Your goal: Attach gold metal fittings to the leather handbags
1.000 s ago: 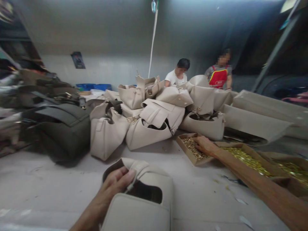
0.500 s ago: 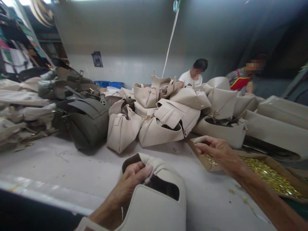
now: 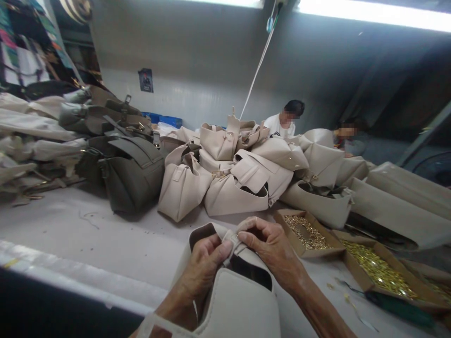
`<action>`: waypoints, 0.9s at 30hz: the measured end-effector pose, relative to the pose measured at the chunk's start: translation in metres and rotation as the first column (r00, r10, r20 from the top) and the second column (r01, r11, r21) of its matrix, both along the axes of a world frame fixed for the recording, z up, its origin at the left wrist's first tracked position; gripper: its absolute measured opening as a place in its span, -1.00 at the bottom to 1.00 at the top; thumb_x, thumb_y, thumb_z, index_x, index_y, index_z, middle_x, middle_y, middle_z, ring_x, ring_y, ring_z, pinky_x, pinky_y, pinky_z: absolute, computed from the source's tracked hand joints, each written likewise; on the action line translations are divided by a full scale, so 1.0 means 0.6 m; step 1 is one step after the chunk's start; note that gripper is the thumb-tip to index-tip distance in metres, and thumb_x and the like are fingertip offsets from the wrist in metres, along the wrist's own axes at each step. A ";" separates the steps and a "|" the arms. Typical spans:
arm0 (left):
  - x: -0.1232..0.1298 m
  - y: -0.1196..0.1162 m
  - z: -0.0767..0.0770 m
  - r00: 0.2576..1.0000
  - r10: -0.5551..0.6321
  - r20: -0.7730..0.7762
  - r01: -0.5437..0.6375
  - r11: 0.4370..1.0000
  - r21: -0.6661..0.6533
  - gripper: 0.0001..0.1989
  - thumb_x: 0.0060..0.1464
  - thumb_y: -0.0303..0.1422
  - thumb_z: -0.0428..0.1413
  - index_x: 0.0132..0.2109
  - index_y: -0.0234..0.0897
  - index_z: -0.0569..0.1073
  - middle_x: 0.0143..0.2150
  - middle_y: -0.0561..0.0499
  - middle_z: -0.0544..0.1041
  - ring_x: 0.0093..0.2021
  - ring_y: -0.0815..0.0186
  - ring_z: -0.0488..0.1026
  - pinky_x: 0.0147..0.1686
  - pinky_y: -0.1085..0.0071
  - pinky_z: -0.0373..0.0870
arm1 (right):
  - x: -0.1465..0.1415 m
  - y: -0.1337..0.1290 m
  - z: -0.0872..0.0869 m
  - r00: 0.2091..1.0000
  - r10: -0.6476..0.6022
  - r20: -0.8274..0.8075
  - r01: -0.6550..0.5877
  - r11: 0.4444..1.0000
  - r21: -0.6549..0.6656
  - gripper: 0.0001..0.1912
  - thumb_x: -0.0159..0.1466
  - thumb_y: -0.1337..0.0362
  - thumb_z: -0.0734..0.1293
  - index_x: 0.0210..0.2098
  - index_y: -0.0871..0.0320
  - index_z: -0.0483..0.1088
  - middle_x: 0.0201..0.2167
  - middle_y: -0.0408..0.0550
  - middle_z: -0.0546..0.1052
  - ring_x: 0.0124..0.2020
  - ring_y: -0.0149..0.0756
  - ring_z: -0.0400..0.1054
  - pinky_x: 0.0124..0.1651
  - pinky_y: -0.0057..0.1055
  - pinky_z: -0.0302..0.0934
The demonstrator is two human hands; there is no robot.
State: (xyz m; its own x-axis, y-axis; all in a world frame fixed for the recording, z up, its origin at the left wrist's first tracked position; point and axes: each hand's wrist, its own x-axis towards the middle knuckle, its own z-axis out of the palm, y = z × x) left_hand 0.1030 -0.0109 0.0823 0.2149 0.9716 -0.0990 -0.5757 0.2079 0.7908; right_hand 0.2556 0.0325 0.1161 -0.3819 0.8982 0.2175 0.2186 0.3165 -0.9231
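Note:
A cream handbag [image 3: 243, 300] stands on the table in front of me, its top opening facing up. My left hand [image 3: 207, 258] is closed on the bag's rim by the strap tab [image 3: 235, 241], thumb on the outside and fingers inside the opening. On the other side of that tab, my right hand [image 3: 266, 241] pinches with thumb and forefinger right at the tab. Whatever is between those fingertips is too small or hidden to make out. Right of my right hand lies a cardboard box [image 3: 319, 251] of small gold-coloured metal pieces [image 3: 306, 232].
Cream handbags [image 3: 236, 195] are piled across the back. A dark grey-green bag [image 3: 136, 173] sits left of them. Another box holds shiny gold pieces [image 3: 380, 270]; a green-handled tool [image 3: 398, 310] lies before it. Two people [image 3: 282, 124] are behind the pile.
My right hand has moved left from over the box of small metal pieces to the strap tab. My left hand keeps its hold on the bag. The view has tilted slightly upward.

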 end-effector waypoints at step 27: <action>0.010 0.008 -0.009 0.999 0.034 0.026 -0.036 0.994 0.099 -0.45 -0.21 -0.12 0.33 -0.11 -0.40 0.53 -0.41 -0.09 0.57 -0.41 0.25 0.49 -0.41 0.47 0.34 | 0.000 0.016 0.033 0.977 0.171 0.128 -0.168 0.985 -0.034 -0.71 0.11 0.12 0.42 -0.52 0.22 0.39 -0.58 -0.18 0.37 -0.52 -0.46 0.19 -0.46 -0.51 0.07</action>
